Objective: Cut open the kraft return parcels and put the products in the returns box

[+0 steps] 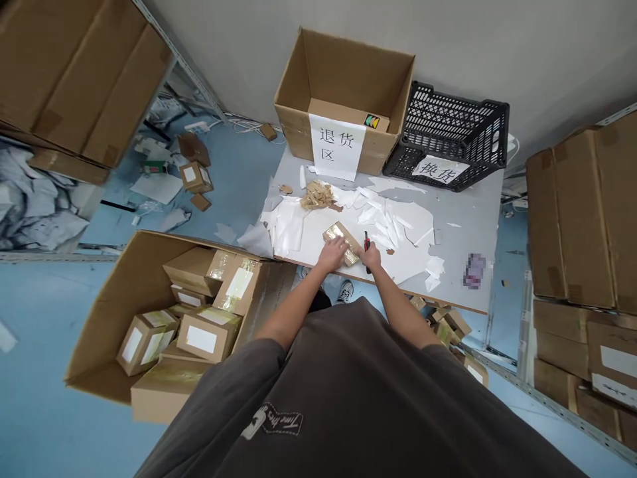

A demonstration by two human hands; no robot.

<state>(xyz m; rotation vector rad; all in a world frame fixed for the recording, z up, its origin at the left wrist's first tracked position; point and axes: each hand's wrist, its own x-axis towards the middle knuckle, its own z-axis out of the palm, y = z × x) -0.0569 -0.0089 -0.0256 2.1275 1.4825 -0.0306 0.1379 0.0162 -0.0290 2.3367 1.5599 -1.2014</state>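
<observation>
A small brown taped box (351, 240) lies slantwise near the front edge of the table (462, 226). My left hand (333, 253) rests on its left side, the fingers over the shiny tape. In my right hand (370, 256), just right of the box, is a red and black cutter (367, 243), gripped with its red end pointing away from me. The fingers of my right hand are wrapped round it. Whether the blade is out is too small to tell. White paper scraps (379, 216) and crumpled brown paper (317, 195) lie beyond the box.
At the table's back stand a large open carton (293, 126) with a paper sign and a black crate (460, 126). A big carton (107, 318) of parcels is at the left. Stacked boxes (572, 219) line the right; a blurred purple item (474, 271) lies on the table.
</observation>
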